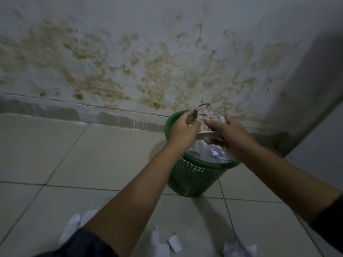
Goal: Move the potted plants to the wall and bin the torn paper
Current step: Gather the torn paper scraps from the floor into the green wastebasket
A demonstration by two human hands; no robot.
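A green mesh bin (194,175) stands on the tiled floor by the stained wall, with crumpled white paper (209,153) inside. Both my hands hold a printed, patterned paper cup or wrapper (207,115) over the bin's mouth. My left hand (182,128) pinches its left edge. My right hand (230,130) grips its right side and underside. Torn white paper scraps (167,242) lie on the floor near my feet. No potted plants are in view.
The stained wall (148,62) runs across the back, meeting a side wall (324,89) at the right corner. More paper pieces lie at the lower left (78,225) and lower right (239,249). Pale floor tiles (74,154) stretch to the left.
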